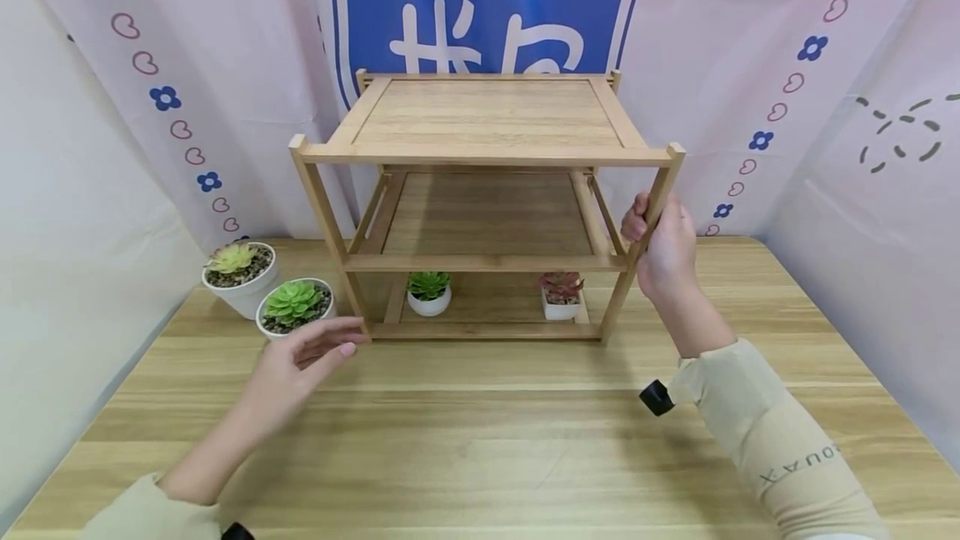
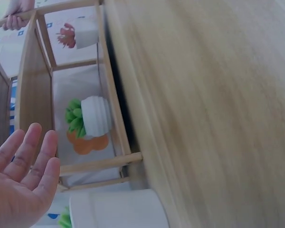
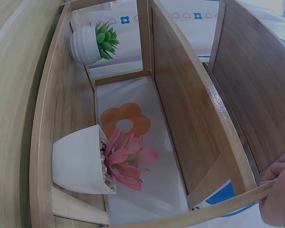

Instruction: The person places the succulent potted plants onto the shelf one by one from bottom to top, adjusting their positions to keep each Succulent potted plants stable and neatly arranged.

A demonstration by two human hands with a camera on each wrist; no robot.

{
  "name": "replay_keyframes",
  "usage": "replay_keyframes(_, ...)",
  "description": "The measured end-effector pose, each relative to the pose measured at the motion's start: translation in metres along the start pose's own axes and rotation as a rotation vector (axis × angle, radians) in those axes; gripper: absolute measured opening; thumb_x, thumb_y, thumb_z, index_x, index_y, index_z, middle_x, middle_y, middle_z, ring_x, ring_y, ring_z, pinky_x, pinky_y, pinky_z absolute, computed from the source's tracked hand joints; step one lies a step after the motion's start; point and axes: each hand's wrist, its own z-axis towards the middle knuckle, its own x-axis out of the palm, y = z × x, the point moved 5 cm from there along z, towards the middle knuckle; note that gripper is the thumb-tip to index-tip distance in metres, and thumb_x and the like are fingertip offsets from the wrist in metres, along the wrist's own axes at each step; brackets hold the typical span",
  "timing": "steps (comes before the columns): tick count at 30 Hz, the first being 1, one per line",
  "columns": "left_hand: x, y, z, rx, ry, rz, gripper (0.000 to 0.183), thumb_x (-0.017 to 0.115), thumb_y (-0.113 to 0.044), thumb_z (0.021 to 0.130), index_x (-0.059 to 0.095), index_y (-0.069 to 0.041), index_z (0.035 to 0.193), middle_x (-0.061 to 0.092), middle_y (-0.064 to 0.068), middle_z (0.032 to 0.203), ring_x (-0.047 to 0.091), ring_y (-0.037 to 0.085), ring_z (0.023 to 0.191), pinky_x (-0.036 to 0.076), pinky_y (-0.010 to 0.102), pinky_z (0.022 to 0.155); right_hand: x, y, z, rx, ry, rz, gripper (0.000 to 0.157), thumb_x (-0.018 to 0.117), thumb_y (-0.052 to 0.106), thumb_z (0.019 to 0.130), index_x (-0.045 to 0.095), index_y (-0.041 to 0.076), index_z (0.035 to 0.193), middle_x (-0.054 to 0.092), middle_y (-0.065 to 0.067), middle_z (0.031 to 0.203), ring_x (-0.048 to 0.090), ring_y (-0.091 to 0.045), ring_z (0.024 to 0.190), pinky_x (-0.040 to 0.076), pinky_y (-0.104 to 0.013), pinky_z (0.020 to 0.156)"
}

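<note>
At your far left on the counter (image 1: 480,432), a yellow-green potted succulent (image 1: 242,277) and a bright green potted succulent (image 1: 294,304) sit in smooth white tapered pots with pebbly tops; lift either by its wall, since the leaves look easily knocked. Your left hand (image 1: 296,369) is loosely spread, palm facing the rack; you can't tell whether its fingertips touch the left front post (image 1: 322,211).

The three-tier wooden rack (image 1: 487,154) stands mid-counter, probably stiff and fairly light, with slim square posts that suit a wrapped grip and grained panels that may let pots slide. On its bottom tier, a small green succulent (image 1: 429,298) sits in a rounded, ribbed white pot; to its right, a red-pink succulent (image 1: 561,298) fills a smooth, squarish one. Your right hand (image 1: 667,248) curls around the right front post (image 1: 619,300), between the top and middle tiers, a sound steadying hold.
</note>
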Motion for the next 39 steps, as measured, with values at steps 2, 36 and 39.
replay_keyframes(2,-0.004,-0.001,-0.001,-0.005,-0.006,-0.002,0.030,0.062,-0.003,0.100,0.064,0.003,0.130,0.074,0.013,0.114,0.068,0.003,0.101,0.050,0.012,0.090,0.000,0.000,0.000,-0.001,0.000,0.001,0.046,0.029,0.021,0.114,0.053,0.012,0.075,0.044,0.003,0.058,0.039,-0.009,0.052,0.030,-0.019,0.053)
replay_keyframes(36,-0.087,-0.002,-0.002,-0.026,-0.236,-0.049,0.037,0.059,0.005,0.101,0.071,-0.021,0.124,0.073,-0.015,0.110,0.067,-0.002,0.099,0.047,0.007,0.089,-0.002,-0.001,0.000,0.001,0.003,-0.002,0.045,0.031,0.021,0.113,0.053,0.012,0.074,0.044,0.003,0.059,0.038,-0.010,0.053,0.029,-0.020,0.054)
replay_keyframes(39,-0.093,0.005,-0.006,-0.079,-0.235,-0.010,0.034,0.059,-0.002,0.103,0.069,-0.025,0.126,0.071,-0.020,0.110,0.065,-0.005,0.099,0.047,0.006,0.087,-0.001,-0.001,0.000,-0.014,0.003,-0.008,0.045,0.030,0.019,0.113,0.052,0.012,0.074,0.044,0.003,0.058,0.038,-0.010,0.052,0.029,-0.020,0.054)
